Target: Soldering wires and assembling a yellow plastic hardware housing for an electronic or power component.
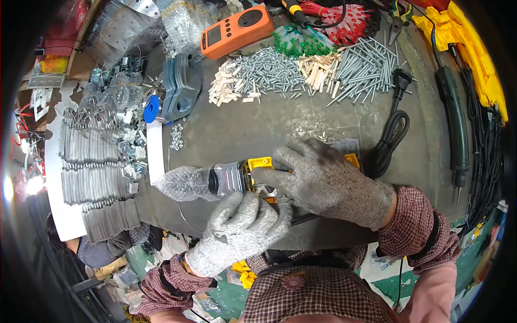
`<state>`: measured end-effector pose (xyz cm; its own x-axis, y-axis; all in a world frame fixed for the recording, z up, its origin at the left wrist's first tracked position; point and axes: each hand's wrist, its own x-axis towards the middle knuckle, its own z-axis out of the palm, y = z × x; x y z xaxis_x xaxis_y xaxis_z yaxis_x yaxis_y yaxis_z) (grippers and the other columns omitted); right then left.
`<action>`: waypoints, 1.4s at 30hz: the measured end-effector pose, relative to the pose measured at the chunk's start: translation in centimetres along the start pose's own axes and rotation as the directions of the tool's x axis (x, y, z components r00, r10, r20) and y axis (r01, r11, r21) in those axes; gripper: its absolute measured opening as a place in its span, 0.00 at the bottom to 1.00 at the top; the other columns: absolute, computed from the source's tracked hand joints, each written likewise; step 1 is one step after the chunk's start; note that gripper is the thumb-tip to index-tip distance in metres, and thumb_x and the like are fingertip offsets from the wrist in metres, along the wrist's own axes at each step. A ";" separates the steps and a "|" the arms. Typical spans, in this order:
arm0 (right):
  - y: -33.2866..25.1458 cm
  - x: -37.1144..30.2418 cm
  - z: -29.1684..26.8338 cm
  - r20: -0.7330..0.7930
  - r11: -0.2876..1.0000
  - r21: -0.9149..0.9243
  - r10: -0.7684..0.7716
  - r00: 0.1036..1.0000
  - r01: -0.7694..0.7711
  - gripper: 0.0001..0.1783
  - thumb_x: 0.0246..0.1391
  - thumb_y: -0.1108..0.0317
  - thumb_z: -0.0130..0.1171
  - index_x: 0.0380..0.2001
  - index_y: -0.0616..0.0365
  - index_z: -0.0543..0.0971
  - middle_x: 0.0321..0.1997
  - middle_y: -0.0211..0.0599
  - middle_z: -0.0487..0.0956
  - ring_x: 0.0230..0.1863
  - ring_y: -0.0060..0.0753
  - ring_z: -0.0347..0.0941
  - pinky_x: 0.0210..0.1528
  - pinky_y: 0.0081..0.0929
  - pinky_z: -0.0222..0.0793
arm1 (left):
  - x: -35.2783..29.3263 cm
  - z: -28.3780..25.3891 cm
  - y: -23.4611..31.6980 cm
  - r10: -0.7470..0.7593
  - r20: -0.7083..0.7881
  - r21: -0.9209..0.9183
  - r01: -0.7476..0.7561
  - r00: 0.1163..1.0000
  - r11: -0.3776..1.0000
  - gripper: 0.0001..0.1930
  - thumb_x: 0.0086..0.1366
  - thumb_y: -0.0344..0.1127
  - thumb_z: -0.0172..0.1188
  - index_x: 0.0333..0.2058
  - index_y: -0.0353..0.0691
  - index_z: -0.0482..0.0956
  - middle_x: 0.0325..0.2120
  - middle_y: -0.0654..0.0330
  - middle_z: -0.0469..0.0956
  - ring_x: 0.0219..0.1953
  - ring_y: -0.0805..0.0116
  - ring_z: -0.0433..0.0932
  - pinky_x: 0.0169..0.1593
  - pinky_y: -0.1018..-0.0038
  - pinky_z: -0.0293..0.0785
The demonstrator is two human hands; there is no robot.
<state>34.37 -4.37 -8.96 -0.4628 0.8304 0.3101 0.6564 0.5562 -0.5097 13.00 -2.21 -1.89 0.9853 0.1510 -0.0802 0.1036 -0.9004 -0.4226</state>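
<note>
A half-assembled device lies across the bench in front of me, with a yellow plastic housing (260, 163), a grey and black body (229, 178) and bubble wrap (186, 183) around its left end. My right hand (328, 180), in a grey knit glove, reaches over the yellow housing from the right with its fingers closed on it. Below, my left hand (242, 229), gloved in lighter grey, has its fingers bent, with the thumb and fingertips together at the housing's near side. What those fingertips pinch is too small to tell.
Piles of screws (269, 70), long bolts (366, 67) and wooden pegs (323, 70) lie at the back, below an orange meter (237, 32). Stacked metal strips (91, 140) fill the left. A coiled black power cord (393, 134) and a dark electric screwdriver (452, 118) lie right.
</note>
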 end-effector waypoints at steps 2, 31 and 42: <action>0.0 0.0 0.3 -0.069 1.000 -0.008 -0.015 0.998 0.015 0.21 0.57 0.60 0.57 0.53 0.54 0.79 0.47 0.40 0.76 0.54 0.44 0.73 0.61 0.45 0.67 | -0.7 0.0 0.6 -0.104 -0.011 -0.086 0.103 0.995 0.991 0.22 0.53 0.40 0.64 0.49 0.48 0.79 0.37 0.66 0.74 0.50 0.63 0.72 0.58 0.55 0.66; -0.4 0.4 0.1 0.017 0.998 -0.005 0.055 0.998 -0.055 0.23 0.53 0.59 0.61 0.53 0.53 0.78 0.45 0.36 0.76 0.51 0.40 0.75 0.56 0.41 0.73 | -1.0 0.0 0.8 -0.551 0.035 -0.543 0.479 0.834 0.690 0.20 0.50 0.30 0.71 0.43 0.46 0.79 0.39 0.63 0.78 0.47 0.61 0.77 0.62 0.50 0.60; -0.7 0.7 -0.3 0.028 0.997 0.017 0.075 0.997 -0.075 0.24 0.54 0.63 0.59 0.55 0.55 0.78 0.44 0.36 0.77 0.50 0.40 0.75 0.56 0.39 0.71 | -0.4 0.2 0.1 -0.558 0.066 -0.593 0.482 0.828 0.645 0.18 0.49 0.23 0.70 0.40 0.46 0.79 0.37 0.62 0.79 0.45 0.59 0.78 0.66 0.50 0.57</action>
<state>33.78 -4.18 -8.21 -0.4292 0.8684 0.2482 0.6792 0.4915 -0.5451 12.62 -2.24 -2.06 0.7486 0.6538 0.1100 0.6221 -0.7501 0.2242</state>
